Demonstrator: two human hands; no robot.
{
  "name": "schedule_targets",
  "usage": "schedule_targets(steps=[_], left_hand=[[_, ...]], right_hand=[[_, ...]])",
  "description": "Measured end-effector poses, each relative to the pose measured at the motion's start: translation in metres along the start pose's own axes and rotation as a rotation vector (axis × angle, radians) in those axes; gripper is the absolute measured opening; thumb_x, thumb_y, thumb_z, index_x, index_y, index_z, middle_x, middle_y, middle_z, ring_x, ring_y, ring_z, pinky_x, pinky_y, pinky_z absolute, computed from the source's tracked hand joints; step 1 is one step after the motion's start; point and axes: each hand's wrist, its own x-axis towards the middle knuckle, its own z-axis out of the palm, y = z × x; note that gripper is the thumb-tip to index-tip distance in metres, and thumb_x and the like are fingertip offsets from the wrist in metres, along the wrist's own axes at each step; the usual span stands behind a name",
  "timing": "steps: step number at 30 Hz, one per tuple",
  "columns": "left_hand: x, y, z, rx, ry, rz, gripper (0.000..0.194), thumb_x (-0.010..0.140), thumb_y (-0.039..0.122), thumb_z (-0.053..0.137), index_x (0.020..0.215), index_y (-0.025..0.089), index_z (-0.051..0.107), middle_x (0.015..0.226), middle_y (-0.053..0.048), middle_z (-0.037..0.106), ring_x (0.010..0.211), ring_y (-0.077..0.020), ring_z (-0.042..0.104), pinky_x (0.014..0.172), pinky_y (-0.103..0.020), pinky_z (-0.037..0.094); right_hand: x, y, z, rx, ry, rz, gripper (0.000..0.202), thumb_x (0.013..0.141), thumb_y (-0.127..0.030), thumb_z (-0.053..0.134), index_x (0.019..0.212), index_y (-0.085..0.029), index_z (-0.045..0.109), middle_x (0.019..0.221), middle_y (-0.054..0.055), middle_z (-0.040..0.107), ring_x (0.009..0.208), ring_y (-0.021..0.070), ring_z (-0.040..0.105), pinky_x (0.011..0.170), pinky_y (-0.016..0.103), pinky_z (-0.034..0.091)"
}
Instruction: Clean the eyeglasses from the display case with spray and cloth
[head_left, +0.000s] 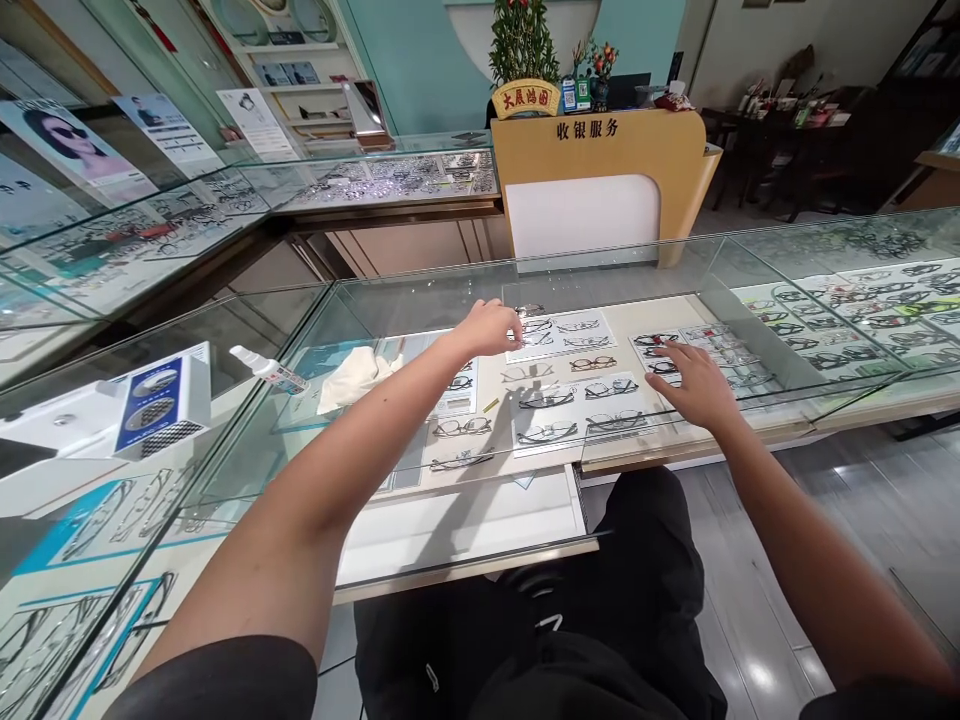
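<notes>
My left hand (pixel 487 328) reaches over the back left part of a glass display case, fingers curled downward beside a pair of glasses (pixel 530 310). Whether it grips anything is hidden. My right hand (pixel 696 382) is open, fingers spread, over the case near a tray of frames (pixel 739 350). Between the hands, brown-rimmed glasses (pixel 592 363) lie on the pale shelf, and several dark frames (pixel 547 398) lie on white trays. More glasses (pixel 462 427) lie nearer to me. A pulled-out white drawer (pixel 480 515) stands below the case front.
A crumpled cream cloth (pixel 356 378) and a white spray bottle (pixel 268 370) lie on the glass at left, near a blue-and-white box (pixel 165 400). Further glass cases stand left and right. A yellow-brown counter (pixel 600 160) with plants stands behind.
</notes>
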Motion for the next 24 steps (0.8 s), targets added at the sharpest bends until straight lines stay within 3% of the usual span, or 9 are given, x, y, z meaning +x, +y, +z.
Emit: schedule_targets(steps=[4,8,14,17,20,24], left_hand=[[-0.003,0.000,-0.003,-0.001,-0.039,-0.005,0.017,0.086,0.030,0.069,0.089,0.023,0.084,0.100,-0.009,0.081,0.120,-0.0315,0.059,0.117,-0.051,0.037],[-0.023,0.004,-0.010,-0.049,-0.092,0.037,0.025,0.088,0.042,0.067,0.087,0.023,0.083,0.102,-0.007,0.082,0.117,-0.0304,0.064,0.119,-0.049,0.037],[-0.099,0.036,-0.028,-0.384,-0.349,0.141,0.027,0.091,0.053,0.070,0.087,0.030,0.082,0.106,0.000,0.082,0.103,-0.0227,0.072,0.096,-0.032,0.051],[-0.141,0.056,-0.030,-0.548,-0.501,0.185,0.022,0.094,0.049,0.069,0.088,0.034,0.084,0.105,0.001,0.082,0.103,-0.0208,0.073,0.093,-0.030,0.052],[-0.175,0.069,-0.017,-0.640,-0.597,0.147,0.020,0.098,0.043,0.066,0.091,0.035,0.084,0.105,0.002,0.082,0.105,-0.0205,0.073,0.091,-0.029,0.052],[-0.201,0.075,0.021,-0.698,-0.583,0.056,0.021,0.100,0.039,0.064,0.091,0.033,0.083,0.110,0.000,0.082,0.105,-0.0227,0.073,0.090,-0.031,0.051]], right_hand=[[-0.001,0.000,0.000,0.005,0.005,0.002,0.061,0.103,-0.063,0.053,0.147,-0.024,0.066,0.164,0.015,0.060,0.150,0.0436,0.054,0.118,0.066,0.047],[-0.001,-0.002,-0.001,0.009,0.002,0.010,0.061,0.103,-0.063,0.052,0.148,-0.024,0.066,0.165,0.014,0.060,0.150,0.0431,0.053,0.119,0.065,0.046],[-0.001,0.000,0.000,0.020,0.011,0.000,0.060,0.103,-0.062,0.053,0.148,-0.025,0.066,0.163,0.014,0.061,0.149,0.0424,0.054,0.120,0.065,0.045],[-0.001,0.002,0.000,0.021,0.014,-0.006,0.060,0.103,-0.063,0.053,0.148,-0.025,0.066,0.162,0.014,0.061,0.151,0.0421,0.053,0.123,0.064,0.043],[-0.001,0.002,0.000,0.029,0.024,-0.020,0.060,0.103,-0.064,0.054,0.148,-0.025,0.067,0.161,0.015,0.062,0.149,0.0430,0.054,0.123,0.065,0.042],[-0.002,0.001,-0.001,0.019,0.030,-0.018,0.061,0.103,-0.064,0.053,0.148,-0.026,0.067,0.160,0.015,0.062,0.148,0.0458,0.055,0.121,0.068,0.043]])
